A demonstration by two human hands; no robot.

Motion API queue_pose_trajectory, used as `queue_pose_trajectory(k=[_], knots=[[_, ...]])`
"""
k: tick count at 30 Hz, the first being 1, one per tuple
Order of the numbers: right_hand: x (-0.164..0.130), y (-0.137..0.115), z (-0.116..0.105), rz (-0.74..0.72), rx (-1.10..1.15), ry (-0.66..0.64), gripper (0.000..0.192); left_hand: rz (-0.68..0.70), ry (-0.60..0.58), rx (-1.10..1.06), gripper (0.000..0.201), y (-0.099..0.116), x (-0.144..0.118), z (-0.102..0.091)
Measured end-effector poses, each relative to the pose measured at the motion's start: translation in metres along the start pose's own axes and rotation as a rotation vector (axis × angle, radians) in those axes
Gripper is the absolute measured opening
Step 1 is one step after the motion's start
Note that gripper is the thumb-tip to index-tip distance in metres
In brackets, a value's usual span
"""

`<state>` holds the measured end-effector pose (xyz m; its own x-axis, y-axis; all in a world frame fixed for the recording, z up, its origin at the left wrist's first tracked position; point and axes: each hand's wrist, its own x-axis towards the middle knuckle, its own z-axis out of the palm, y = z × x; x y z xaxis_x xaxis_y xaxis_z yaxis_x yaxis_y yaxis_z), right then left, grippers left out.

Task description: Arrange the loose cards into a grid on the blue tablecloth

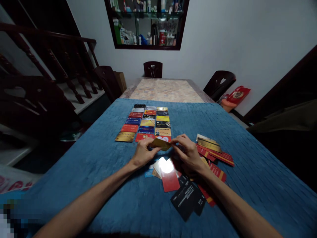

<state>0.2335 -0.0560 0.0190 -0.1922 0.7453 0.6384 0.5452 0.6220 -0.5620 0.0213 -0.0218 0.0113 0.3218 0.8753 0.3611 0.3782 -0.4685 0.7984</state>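
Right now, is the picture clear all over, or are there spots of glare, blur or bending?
In the head view, a white glare spot washes out the top of the red card below the hands. The gold card, held between left hand and right hand, reads fairly sharp. The room is dim, the corners dark; the blue cloth bulges from wide-lens distortion, and the bottom-left corner is pixelated.

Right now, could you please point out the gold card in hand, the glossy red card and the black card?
gold card (160,144), head view, its middle.
glossy red card (170,178), head view, lower face.
black card (186,199), head view, centre.
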Motion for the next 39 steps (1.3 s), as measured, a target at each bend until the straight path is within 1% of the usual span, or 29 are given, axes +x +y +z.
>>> queue_pose_trajectory(k=[4,6,10,15,23,30,34,39], knots=[[0.001,0.003,-0.002,-0.035,-0.035,-0.009,0.014,0.019,0.036,0.094,0.006,-0.003,0.001,-0.001],[0.000,0.006,-0.002,-0.037,-0.048,-0.010,0.015,0.023,0.052,0.102,0.006,-0.005,0.001,-0.001],[0.000,0.010,-0.002,-0.062,-0.076,-0.027,0.016,0.027,0.055,0.090,0.017,-0.006,0.001,0.000],[-0.001,0.012,-0.003,-0.070,-0.098,-0.048,0.020,0.053,0.063,0.114,0.027,-0.002,0.000,-0.002],[-0.002,0.017,-0.003,-0.042,-0.123,-0.106,0.024,0.108,0.092,0.132,0.025,-0.002,0.000,-0.004],[-0.003,0.019,-0.001,-0.051,-0.145,-0.064,0.023,0.158,0.138,0.156,0.028,-0.006,0.000,-0.002],[-0.003,0.020,0.000,-0.043,-0.150,-0.075,0.019,0.177,0.138,0.183,0.026,-0.008,0.001,-0.002],[-0.004,0.023,0.000,-0.035,-0.197,-0.110,0.022,0.221,0.116,0.230,0.020,-0.010,0.001,-0.004]])
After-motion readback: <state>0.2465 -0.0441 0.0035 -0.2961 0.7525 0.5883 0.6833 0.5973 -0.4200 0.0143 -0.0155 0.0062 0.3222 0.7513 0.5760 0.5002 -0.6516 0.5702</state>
